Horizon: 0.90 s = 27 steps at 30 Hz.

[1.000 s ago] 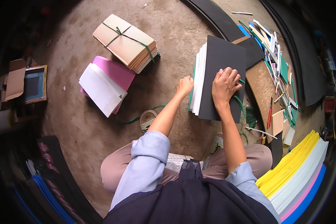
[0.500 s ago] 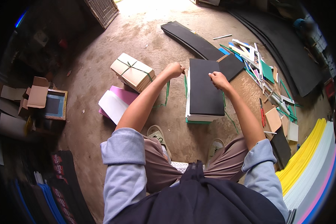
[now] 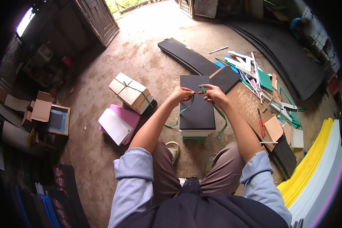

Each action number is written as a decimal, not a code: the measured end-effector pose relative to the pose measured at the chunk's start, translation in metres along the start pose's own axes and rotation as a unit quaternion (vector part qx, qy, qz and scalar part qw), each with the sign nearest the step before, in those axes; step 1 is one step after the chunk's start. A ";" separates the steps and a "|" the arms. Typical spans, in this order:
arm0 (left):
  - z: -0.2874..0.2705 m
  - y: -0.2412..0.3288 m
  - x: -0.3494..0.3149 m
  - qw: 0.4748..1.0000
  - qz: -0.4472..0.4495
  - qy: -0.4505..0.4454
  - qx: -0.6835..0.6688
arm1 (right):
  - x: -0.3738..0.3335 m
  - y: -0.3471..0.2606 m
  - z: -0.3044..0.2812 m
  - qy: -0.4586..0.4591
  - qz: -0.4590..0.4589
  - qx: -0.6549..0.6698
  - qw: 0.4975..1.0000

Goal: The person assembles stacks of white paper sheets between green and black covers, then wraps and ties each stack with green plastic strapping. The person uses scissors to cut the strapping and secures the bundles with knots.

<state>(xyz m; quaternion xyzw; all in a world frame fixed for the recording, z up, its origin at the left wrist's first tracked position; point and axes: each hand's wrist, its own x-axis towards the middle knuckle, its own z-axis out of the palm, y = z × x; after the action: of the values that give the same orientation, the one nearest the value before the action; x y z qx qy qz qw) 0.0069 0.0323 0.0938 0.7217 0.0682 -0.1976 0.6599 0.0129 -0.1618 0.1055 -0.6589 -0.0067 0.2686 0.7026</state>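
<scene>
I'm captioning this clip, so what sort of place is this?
Probably a small workshop or storage shed for sheet material: there's a scattered heap of colored offcuts on the right, long yellow sheets stacked at lower right, and a bundle tied with cord on the floor.

Multicoloured offcuts (image 3: 265, 79) are lying jumbled on the floor (image 3: 83, 140), and a red-handled tool (image 3: 261, 125) is resting nearby. Yellow sheets (image 3: 307, 155) are lying beside pale ones (image 3: 323, 163). An open cardboard box (image 3: 41, 108) is sitting by a framed panel (image 3: 59, 119). A door (image 3: 98, 19) is standing open.
</scene>
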 end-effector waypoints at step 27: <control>0.014 0.004 -0.009 0.990 0.092 0.093 0.046 | -0.010 -0.007 -0.004 0.076 -0.025 -0.540 0.838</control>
<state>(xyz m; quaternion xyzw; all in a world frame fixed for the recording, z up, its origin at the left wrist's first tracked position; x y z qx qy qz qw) -0.0028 0.0197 0.1000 0.7698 0.0530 -0.0711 0.6321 0.0086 -0.1689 0.1149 -0.9518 -0.1137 0.1534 0.2399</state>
